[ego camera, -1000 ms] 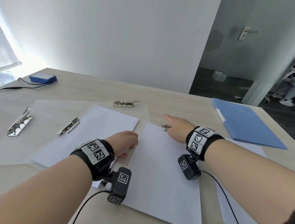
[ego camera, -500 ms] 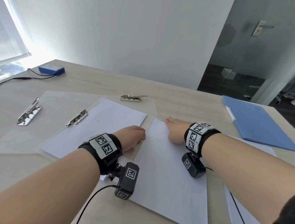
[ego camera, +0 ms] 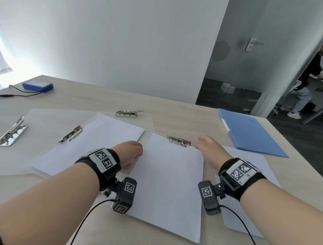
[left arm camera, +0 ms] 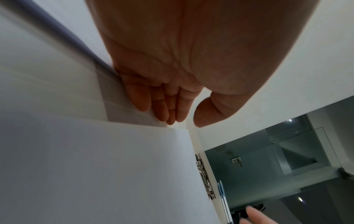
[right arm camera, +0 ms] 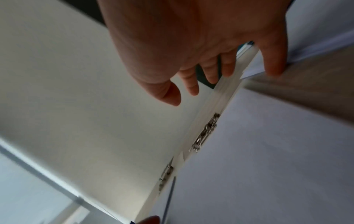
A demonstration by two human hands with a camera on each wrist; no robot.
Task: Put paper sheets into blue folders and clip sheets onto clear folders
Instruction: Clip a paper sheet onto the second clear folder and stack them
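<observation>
A white sheet (ego camera: 168, 177) lies in front of me on a clear folder, and a metal clip (ego camera: 179, 141) sits flat over its top edge. My left hand (ego camera: 130, 153) rests at the sheet's upper left corner. Its fingers (left arm camera: 162, 112) touch the folder edge, relaxed, with the thumb apart from them. To the right of the clip my right hand (ego camera: 208, 148) hovers open and holds nothing; the right wrist view shows its spread fingers (right arm camera: 193, 89) above the clip (right arm camera: 206, 131). A second sheet (ego camera: 87, 144) lies clipped on a clear folder to the left. The blue folder (ego camera: 250, 133) lies shut at the right.
Further clear folders with metal clips (ego camera: 12, 131) (ego camera: 128, 113) lie at the left and back. A loose sheet (ego camera: 251, 174) lies under my right forearm. A blue box (ego camera: 37, 86) with a cable sits at the far left. The table's right edge borders a doorway.
My right hand has lifted off the clip and drawn back to the right, which uncovers the clip lying flat on the sheet's top edge. The left hand has stayed at the sheet's corner.
</observation>
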